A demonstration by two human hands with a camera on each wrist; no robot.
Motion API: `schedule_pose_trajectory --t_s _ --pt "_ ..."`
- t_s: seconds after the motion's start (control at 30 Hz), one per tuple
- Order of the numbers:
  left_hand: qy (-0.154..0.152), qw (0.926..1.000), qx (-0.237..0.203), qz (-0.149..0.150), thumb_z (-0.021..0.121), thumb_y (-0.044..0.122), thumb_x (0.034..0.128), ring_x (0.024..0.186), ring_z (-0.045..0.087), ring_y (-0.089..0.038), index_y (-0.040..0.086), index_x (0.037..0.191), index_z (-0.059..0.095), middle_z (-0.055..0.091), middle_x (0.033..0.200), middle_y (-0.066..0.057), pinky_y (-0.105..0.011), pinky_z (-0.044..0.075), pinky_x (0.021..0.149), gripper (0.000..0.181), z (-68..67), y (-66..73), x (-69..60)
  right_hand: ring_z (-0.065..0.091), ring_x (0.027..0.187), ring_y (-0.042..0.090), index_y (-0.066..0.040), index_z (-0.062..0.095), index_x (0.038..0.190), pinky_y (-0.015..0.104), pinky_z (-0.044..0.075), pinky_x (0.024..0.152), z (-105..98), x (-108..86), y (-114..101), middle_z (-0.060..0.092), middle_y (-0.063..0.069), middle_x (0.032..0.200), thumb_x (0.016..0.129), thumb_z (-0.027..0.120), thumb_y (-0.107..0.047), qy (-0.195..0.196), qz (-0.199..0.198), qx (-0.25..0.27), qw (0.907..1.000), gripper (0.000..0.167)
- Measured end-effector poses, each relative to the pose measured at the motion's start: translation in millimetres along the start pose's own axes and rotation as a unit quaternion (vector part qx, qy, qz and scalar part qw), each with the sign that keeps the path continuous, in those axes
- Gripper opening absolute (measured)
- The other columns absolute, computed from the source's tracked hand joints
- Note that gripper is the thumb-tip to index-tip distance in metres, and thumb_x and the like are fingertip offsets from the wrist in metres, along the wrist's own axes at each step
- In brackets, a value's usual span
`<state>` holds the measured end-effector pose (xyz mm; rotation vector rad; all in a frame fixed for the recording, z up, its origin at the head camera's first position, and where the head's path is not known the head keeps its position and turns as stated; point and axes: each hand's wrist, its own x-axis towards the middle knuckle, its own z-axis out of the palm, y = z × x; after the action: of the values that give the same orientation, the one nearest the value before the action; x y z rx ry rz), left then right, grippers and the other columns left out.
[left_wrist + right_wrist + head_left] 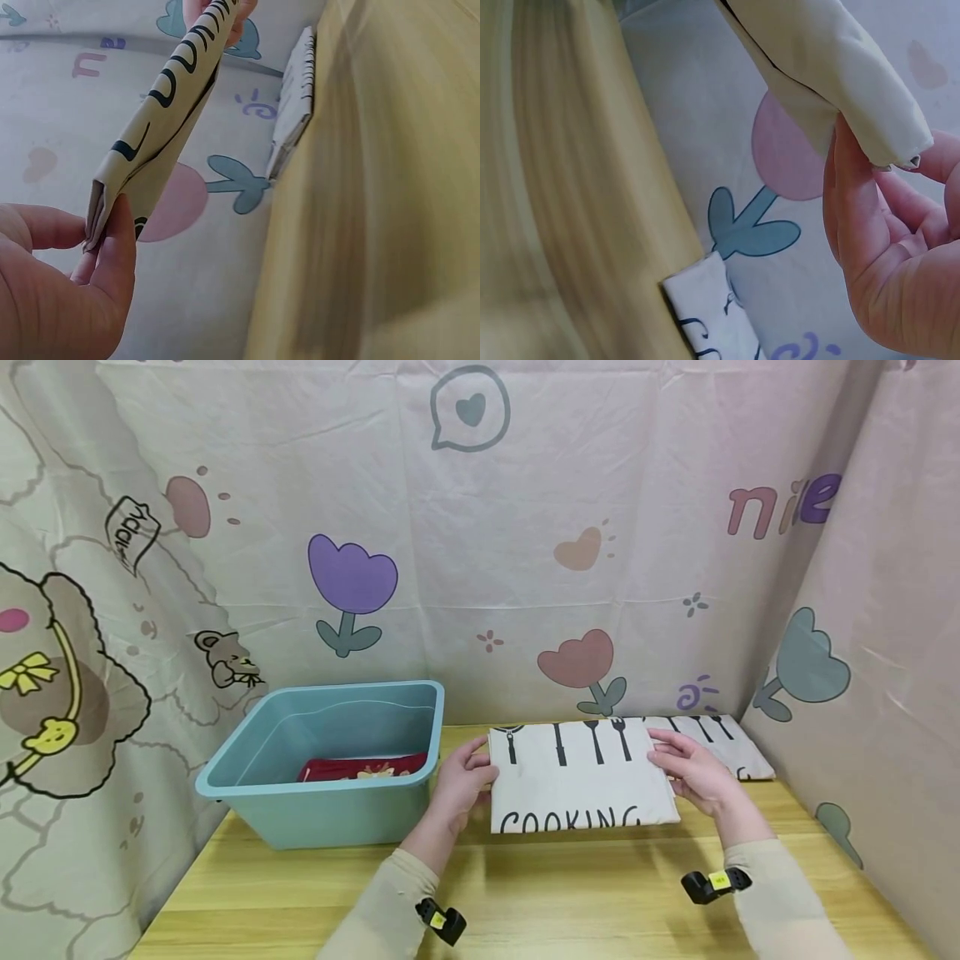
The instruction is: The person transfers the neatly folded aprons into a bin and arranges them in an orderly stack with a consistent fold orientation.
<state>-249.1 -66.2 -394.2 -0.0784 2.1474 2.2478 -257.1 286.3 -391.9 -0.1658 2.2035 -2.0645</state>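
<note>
A folded white cloth [577,785] with dark utensil prints and the word COOKING is held up above the table between both hands. At its left edge the left hand [459,785] pinches it; in the left wrist view the thumb and fingers of that hand [71,289] grip the folded layers [161,112]. The right hand [697,772] pinches the opposite edge, and in the right wrist view this hand [904,240] has thumb and fingers round the cloth's corner [877,112].
A blue-green bin [337,814] stands on the wooden table [570,902] at the left, with a folded red cloth [360,768] inside. Another folded white printed cloth [738,752] lies at the back right, behind the right hand. A patterned curtain [465,527] hangs behind and at both sides.
</note>
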Motion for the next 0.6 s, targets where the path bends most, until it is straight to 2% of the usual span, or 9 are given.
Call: schedule_pose_trajectory --t_s 0.07,0.17,0.27,0.4,0.6 --pt "-0.001 1.0 0.0 0.005 0.063 -0.001 0.0898 0.092 0.064 -0.024 0.009 0.148 0.046 0.067 0.116 -0.013 -0.045 0.057 0.079 0.061 -0.8 5.8 -1.1 0.058 0.085 0.005 -0.004 0.037 0.149 0.019 0.051 0.063 0 -0.7 -3 0.055 -0.004 0.109 0.099 0.059 -0.011 -0.003 -0.007 0.006 1.0 0.055" --pt "-0.002 0.9999 -0.006 0.011 0.064 0.0 0.0899 0.092 0.064 -0.024 0.01 0.148 0.046 0.066 0.117 -0.013 -0.044 0.057 0.079 0.061 -2.2 12.5 -3.2 0.062 0.088 0.007 -0.008 0.045 0.142 0.025 0.056 0.069 1 -0.8 -9 0.06 -0.004 0.107 0.1 0.057 -0.007 -0.022 -0.028 0.041 0.9985 0.044" --pt "-0.003 0.9998 -0.007 0.017 0.064 0.0 0.0904 0.094 0.064 -0.025 0.011 0.148 0.047 0.066 0.118 -0.013 -0.044 0.057 0.08 0.061 -2.8 16.6 -5.7 0.065 0.089 0.009 -0.017 0.054 0.129 0.029 0.058 0.069 0 -1.0 -14 0.064 -0.004 0.104 0.1 0.055 -0.004 -0.033 -0.048 0.068 0.996 0.032" --pt "0.0 0.9997 -0.007 0.022 0.065 0.002 0.0908 0.098 0.063 -0.026 0.013 0.147 0.048 0.066 0.118 -0.011 -0.044 0.057 0.082 0.06 -2.8 24.0 -9.9 0.066 0.088 0.01 -0.022 0.057 0.122 0.03 0.059 0.069 0 -2.4 -23 0.065 -0.003 0.103 0.1 0.056 -0.003 -0.031 -0.061 0.075 0.9948 0.029" --pt "0.008 0.9996 -0.013 0.026 0.067 0.005 0.092 0.101 0.064 -0.027 0.017 0.145 0.05 0.067 0.117 -0.009 -0.042 0.057 0.083 0.057 -7.2 39.8 -16.1 0.066 0.089 0.01 -0.021 0.055 0.123 0.028 0.058 0.07 4 -4.8 -38 0.063 -0.002 0.105 0.099 0.057 -0.004 -0.035 -0.065 0.079 0.9941 0.029"
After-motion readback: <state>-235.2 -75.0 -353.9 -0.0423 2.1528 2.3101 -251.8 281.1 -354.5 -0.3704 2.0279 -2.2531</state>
